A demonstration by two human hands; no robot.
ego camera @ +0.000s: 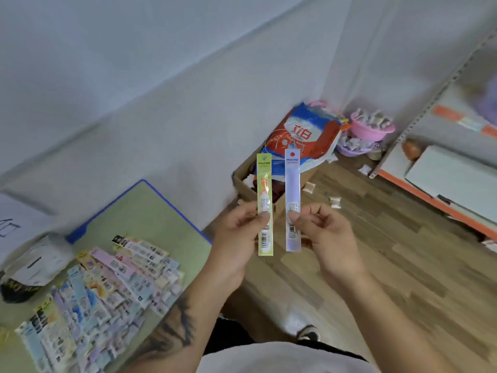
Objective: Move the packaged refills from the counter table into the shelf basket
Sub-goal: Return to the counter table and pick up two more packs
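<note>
Head view: two refills lifted off desk (139, 203)
Left grip (236, 232): pinches green refill (265, 203)
Right grip (322, 232): pinches lilac refill (292, 195)
Pile (102, 297): desk's near edge
Next: carry to shelf (441, 162); basket not visible

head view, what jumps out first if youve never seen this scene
Mid-frame, two long narrow refill packs stand upright side by side: a green pack pinched by the left hand and a pale purple pack pinched by the right hand. Lower left, a heap of packs covers the green table. Behind the hands, a red, white and blue bag fills a cardboard box on the floor.
</note>
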